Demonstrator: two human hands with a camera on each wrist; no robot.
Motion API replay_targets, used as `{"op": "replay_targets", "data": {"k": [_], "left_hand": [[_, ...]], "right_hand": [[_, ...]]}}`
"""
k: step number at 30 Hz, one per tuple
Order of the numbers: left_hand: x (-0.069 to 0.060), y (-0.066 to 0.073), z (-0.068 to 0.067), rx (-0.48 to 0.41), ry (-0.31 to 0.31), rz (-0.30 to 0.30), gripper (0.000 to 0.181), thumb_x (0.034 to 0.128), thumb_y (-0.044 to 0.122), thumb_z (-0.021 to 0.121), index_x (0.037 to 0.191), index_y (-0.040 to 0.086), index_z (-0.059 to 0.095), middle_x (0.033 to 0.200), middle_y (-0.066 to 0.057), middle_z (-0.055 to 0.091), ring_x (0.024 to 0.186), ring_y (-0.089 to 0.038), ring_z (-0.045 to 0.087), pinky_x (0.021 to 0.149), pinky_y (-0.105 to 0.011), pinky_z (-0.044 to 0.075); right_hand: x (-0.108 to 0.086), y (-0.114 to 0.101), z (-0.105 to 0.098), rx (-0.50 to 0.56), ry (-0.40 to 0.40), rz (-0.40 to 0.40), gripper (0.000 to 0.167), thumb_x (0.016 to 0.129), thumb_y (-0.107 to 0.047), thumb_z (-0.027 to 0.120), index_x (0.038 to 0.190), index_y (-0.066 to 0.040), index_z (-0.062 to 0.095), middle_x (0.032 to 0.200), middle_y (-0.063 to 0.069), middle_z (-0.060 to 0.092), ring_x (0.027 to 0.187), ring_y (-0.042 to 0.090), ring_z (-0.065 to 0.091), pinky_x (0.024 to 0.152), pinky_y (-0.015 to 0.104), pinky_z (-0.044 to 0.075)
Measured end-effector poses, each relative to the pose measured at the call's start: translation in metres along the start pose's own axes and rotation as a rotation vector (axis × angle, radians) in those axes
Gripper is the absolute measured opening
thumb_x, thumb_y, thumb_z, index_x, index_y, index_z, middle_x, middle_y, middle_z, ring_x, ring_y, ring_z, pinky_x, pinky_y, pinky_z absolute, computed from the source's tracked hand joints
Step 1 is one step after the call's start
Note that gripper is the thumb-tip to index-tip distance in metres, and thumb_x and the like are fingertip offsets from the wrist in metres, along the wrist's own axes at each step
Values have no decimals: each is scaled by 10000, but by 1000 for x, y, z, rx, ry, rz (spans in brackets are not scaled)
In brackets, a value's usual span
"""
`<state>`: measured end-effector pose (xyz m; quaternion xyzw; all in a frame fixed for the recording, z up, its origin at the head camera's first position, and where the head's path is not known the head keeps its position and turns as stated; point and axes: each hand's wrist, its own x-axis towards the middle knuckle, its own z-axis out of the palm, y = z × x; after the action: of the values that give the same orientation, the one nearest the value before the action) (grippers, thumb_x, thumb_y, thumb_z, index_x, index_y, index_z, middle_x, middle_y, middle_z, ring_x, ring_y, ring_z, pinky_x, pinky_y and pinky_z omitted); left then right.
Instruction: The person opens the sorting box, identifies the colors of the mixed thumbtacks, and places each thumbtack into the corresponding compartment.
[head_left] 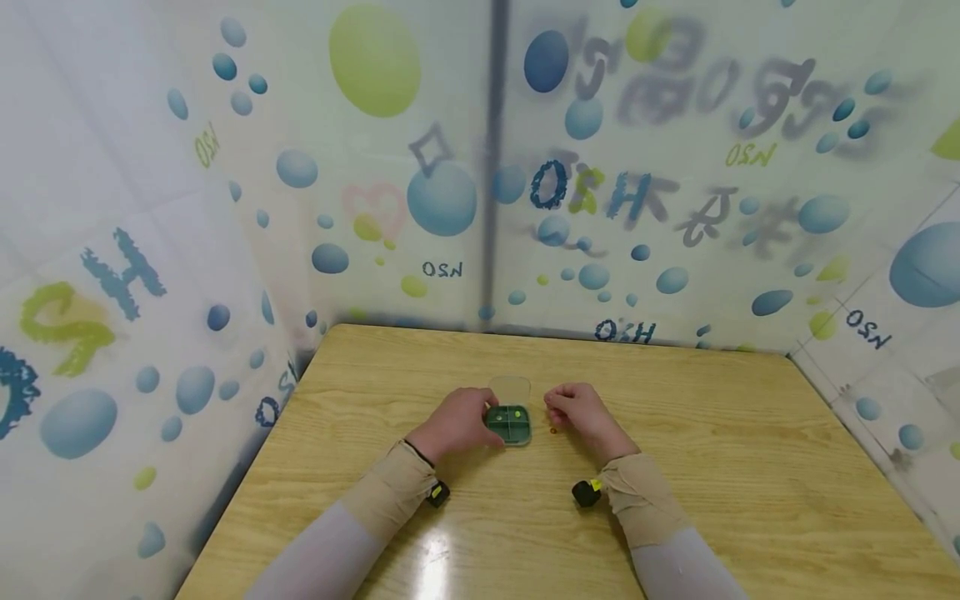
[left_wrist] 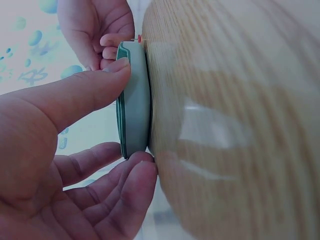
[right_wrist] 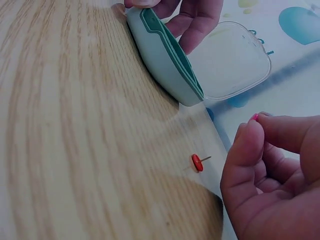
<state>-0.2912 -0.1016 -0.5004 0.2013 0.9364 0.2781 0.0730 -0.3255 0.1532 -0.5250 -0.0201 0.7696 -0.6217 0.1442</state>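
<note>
My left hand (head_left: 459,422) grips a small green pill box (head_left: 519,432) on the table, thumb on one side and fingers on the other. Its clear lid (right_wrist: 235,62) stands open at the far side. Inside, dividers form compartments; a yellow-green piece (head_left: 517,414) lies in a far one, with a small pale piece to its left. To the right of the box, my right hand (head_left: 587,414) pinches a tiny pink object (right_wrist: 255,117) between thumb and forefinger, mostly hidden by the fingertips. Below that hand an orange-red thumbtack (right_wrist: 196,162) lies on the table, its pin sticking up.
The wood-grain table (head_left: 712,467) spreads around both hands. Behind it and along the sides hang pale curtains (head_left: 375,167) printed with blue and green dots. Each wrist wears a small black camera, the left camera (head_left: 438,493) close to the tabletop.
</note>
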Motion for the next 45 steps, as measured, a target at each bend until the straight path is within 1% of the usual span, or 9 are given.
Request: {"op": "replay_targets", "data": {"k": [3,8,13,18,24,32,38,41,45], "left_hand": [[0,0,0,-1,-2,-2,576,784,317,968,1229,65,703,1012,-68,738,887,-187,665,828,-375,563],[-1,-1,1,8,0,-7,574,783,323,969,1224,68,704,1020,-68,741,893,-186,670,830,-370,565],[0,-3,2,15,2,-9,576,777,332,971,1216,72,704,1000,-60,736,874,-176,660,817,-361,563],[0,-3,2,6,0,-5,574,781,327,969,1219,69,704,997,-58,729,869,-174,651,819,-372,559],[0,-2,0,0,1,2,564,782,317,969,1214,67,706,999,-60,729,870,-174,651,821,-375,558],[2,-2,1,16,2,-2,570,780,326,968,1216,67,709,987,-46,725,857,-155,641,817,-353,554],[1,-2,1,4,5,8,570,777,325,970,1213,66,710,992,-55,732,868,-174,653,830,-376,558],[1,-2,1,1,6,7,570,775,323,972,1211,66,710,1001,-62,737,877,-185,662,832,-384,562],[1,-2,1,3,9,6,567,777,321,970,1210,64,709,1004,-68,741,877,-190,669,827,-383,566]], "right_hand": [[2,2,0,28,-8,-3,238,1105,-50,538,1177,156,632,806,9,599,683,83,549,632,188,518],[2,2,0,110,-37,9,268,1113,-43,506,1209,191,597,799,-17,609,673,44,554,621,165,513],[1,0,0,189,-69,27,272,1119,-59,501,1211,187,572,810,-16,623,679,30,563,623,153,507],[-1,-3,0,244,-82,47,247,1119,-77,517,1194,150,583,841,-3,640,685,34,582,630,153,518],[-1,-4,-1,283,-94,68,210,1121,-85,519,1160,98,614,864,-2,656,703,37,596,645,150,529],[-2,-1,-1,304,-132,67,212,1125,-98,516,1169,82,620,853,-13,657,703,39,593,650,163,526],[0,1,-4,371,-128,89,179,1123,-92,516,1159,58,605,828,-17,654,709,38,603,633,148,515],[1,1,-5,404,-119,105,182,1122,-83,511,1180,67,596,839,-8,654,714,44,608,628,148,512],[1,0,-5,433,-131,111,222,1129,-96,501,1233,88,570,878,4,654,724,46,606,640,148,514]]}}
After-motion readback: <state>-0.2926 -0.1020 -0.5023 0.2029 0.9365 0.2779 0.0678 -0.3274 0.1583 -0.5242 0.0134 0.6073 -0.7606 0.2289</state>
